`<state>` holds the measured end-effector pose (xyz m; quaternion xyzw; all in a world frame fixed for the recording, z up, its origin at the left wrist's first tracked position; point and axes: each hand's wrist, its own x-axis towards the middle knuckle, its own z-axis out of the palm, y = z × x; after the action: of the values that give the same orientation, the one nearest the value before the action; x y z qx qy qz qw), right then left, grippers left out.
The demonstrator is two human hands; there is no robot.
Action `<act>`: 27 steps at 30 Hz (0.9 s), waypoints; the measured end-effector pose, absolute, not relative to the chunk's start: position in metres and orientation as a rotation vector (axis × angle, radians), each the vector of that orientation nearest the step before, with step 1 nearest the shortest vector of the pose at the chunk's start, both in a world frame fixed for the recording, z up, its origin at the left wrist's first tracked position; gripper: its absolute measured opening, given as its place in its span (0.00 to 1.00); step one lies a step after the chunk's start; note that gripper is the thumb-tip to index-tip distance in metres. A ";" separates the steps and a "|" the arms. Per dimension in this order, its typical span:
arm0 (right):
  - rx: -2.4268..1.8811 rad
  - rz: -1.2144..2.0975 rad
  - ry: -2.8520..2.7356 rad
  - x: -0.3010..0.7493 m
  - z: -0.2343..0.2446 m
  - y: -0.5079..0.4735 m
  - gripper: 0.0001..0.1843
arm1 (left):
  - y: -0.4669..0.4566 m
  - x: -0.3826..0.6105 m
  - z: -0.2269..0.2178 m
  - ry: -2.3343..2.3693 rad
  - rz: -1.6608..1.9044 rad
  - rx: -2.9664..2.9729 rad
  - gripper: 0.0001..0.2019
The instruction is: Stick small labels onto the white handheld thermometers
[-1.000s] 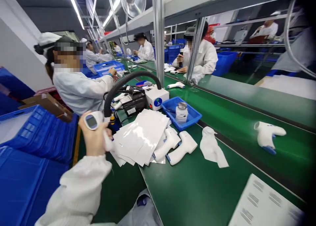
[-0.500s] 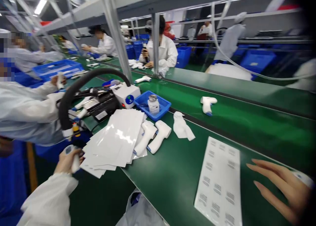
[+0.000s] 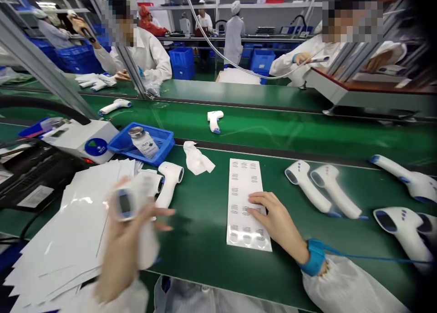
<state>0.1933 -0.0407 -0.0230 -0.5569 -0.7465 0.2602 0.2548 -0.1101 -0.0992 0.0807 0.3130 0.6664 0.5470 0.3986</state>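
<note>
My left hand (image 3: 118,244), blurred by motion, grips a white forehead thermometer (image 3: 148,244) with its dark display turned up toward me. It is above the table's front edge, beside a stack of white sheets. On the green table in front of me lies a white label sheet (image 3: 244,203) with rows of small printed labels. My right hand (image 3: 278,217) rests its fingertips on the sheet's right half, thumb and fingers apart. A blue strap (image 3: 314,257) with a cord circles that wrist. Two thermometers (image 3: 309,187) (image 3: 336,192) lie to its right.
A blue tray (image 3: 164,146) holds a capped bottle (image 3: 145,142). Near it are a white box (image 3: 82,140), loose white sheets (image 3: 68,231) and a crumpled white cloth (image 3: 197,158). Behind runs a green belt (image 3: 273,130) carrying a thermometer (image 3: 215,120). Co-workers sit across it.
The view has turned to the right. My left hand has come in over the table with the thermometer. My right hand has moved from beside the label sheet onto it.
</note>
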 end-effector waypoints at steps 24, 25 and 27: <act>-1.131 1.512 -1.841 0.182 0.047 -0.036 0.06 | -0.029 0.011 0.012 1.099 0.950 1.013 0.30; -1.138 1.493 -1.800 0.180 0.053 -0.032 0.06 | -0.029 0.011 0.013 1.082 0.961 1.027 0.30; -1.196 1.303 -1.756 0.174 0.060 -0.023 0.07 | -0.029 0.011 0.014 1.053 0.959 1.031 0.31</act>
<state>0.1738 -0.0228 0.0600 -0.4547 -0.6676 0.4957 0.3191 0.0110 -0.0293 0.0144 0.4518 0.4614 0.4199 0.6377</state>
